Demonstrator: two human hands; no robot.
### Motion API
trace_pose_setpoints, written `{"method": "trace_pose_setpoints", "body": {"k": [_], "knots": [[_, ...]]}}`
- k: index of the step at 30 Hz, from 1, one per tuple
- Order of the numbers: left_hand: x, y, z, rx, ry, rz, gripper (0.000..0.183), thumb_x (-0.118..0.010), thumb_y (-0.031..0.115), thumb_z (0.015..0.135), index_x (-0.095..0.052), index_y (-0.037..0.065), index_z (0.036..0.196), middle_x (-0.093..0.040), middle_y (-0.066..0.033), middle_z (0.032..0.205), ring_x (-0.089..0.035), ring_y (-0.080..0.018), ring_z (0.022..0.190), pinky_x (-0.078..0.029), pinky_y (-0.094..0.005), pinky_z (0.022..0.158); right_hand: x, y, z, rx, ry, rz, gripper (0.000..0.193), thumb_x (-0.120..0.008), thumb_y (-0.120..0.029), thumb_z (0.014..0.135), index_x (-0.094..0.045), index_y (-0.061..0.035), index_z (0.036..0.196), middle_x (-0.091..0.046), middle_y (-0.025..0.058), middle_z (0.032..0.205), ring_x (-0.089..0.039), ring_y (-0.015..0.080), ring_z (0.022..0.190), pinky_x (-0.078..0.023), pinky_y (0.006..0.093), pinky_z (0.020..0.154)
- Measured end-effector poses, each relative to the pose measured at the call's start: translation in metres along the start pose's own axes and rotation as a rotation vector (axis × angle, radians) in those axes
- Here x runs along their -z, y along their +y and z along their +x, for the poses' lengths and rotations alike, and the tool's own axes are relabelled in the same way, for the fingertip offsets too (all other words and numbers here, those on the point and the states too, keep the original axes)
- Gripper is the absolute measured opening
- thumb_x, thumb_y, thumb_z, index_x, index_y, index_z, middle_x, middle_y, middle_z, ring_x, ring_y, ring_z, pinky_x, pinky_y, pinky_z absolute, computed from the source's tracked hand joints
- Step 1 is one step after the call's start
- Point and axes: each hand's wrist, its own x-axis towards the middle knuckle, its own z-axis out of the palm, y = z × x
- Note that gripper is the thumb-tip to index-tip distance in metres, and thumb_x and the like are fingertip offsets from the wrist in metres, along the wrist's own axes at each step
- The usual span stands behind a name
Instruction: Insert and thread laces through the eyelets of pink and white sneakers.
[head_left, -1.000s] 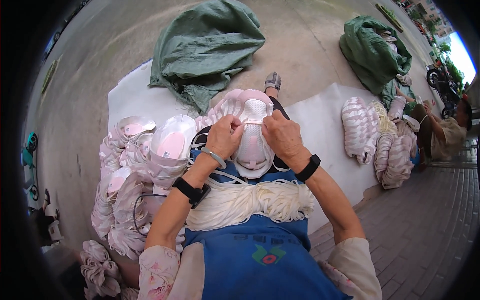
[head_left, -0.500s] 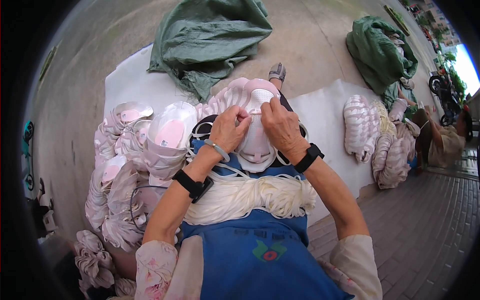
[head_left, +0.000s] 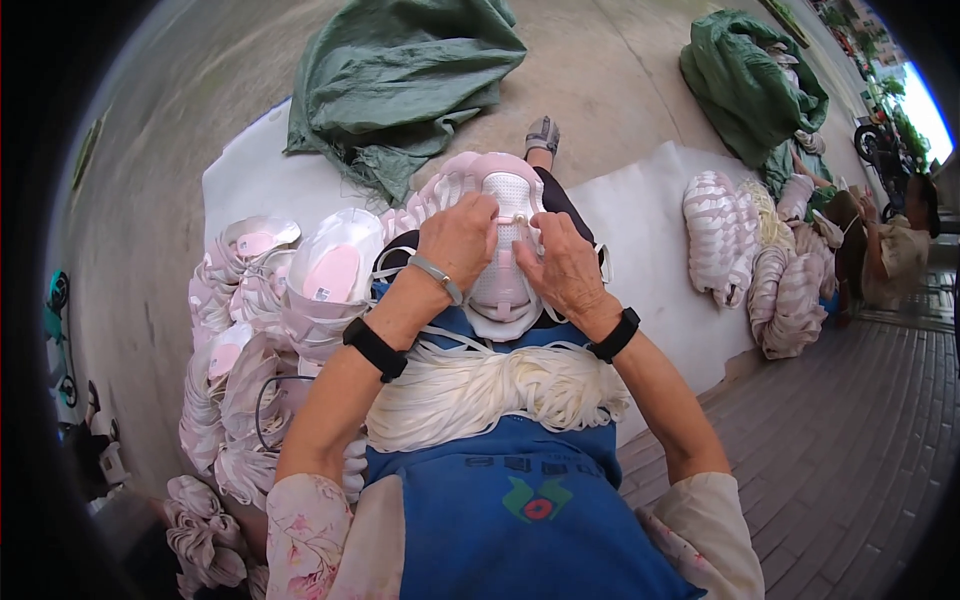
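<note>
A pink and white shoe upper [head_left: 503,285] lies on my lap, its perforated tongue facing up. A light shoelace [head_left: 517,219] crosses the tongue between my hands. My left hand [head_left: 458,243] is closed at the left eyelet edge, pinching the lace, its fingertips partly hidden. On the opposite edge, my right hand [head_left: 566,262] has curled fingers against the upper and its thumb over the tongue. More nested uppers [head_left: 430,200] stretch off to the left beyond it. A thick bundle of cream laces [head_left: 490,392] rests across my lap, over the blue apron [head_left: 480,510].
Stacks of pink and white uppers [head_left: 240,350] stand at my left; others [head_left: 720,240] lie on the white sheet [head_left: 640,220] at right. Green sacks [head_left: 400,90] are ahead and far right. A person [head_left: 895,250] sits at the right edge.
My left hand has shifted up toward the upper's far end. The right hand has moved slightly lower, its thumb now apart from the fingers. The view has shifted slightly.
</note>
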Motion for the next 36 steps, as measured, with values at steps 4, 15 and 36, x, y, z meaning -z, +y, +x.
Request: {"method": "trace_pose_setpoints", "body": {"k": [4, 15, 36], "knots": [[-0.003, 0.004, 0.006, 0.022, -0.108, 0.160, 0.009, -0.059, 0.011, 0.083, -0.055, 0.003, 0.085, -0.058, -0.0172, 0.082, -0.060, -0.0369, 0.076, -0.048, -0.0439, 0.065, 0.001, -0.005, 0.000, -0.068, -0.037, -0.013, 0.031, -0.064, -0.020, 0.081, -0.052, -0.0004, 0.102, -0.054, 0.0172, 0.092, -0.062, 0.0365, 0.075, -0.052, 0.0427, 0.064], [0.013, -0.015, -0.014, 0.239, -0.040, -0.149, 0.015, -0.057, 0.014, 0.088, -0.055, 0.000, 0.090, -0.062, -0.0191, 0.082, -0.061, -0.0361, 0.075, -0.048, -0.0404, 0.068, 0.003, -0.003, -0.002, -0.079, -0.048, -0.017, 0.033, -0.063, -0.025, 0.083, -0.050, 0.0009, 0.098, -0.051, 0.0183, 0.094, -0.063, 0.0378, 0.073, -0.054, 0.0435, 0.061], [0.035, 0.036, -0.061, 0.569, -0.112, -0.935, 0.029, -0.053, 0.016, 0.096, -0.048, -0.004, 0.118, -0.068, -0.0101, 0.096, -0.051, -0.0075, 0.049, -0.049, -0.0231, 0.047, 0.046, -0.003, -0.022, -0.316, -0.185, 0.609, 0.025, -0.056, -0.012, 0.089, -0.058, 0.0065, 0.106, -0.064, 0.0153, 0.085, -0.064, 0.0239, 0.069, -0.052, 0.0346, 0.059]]}}
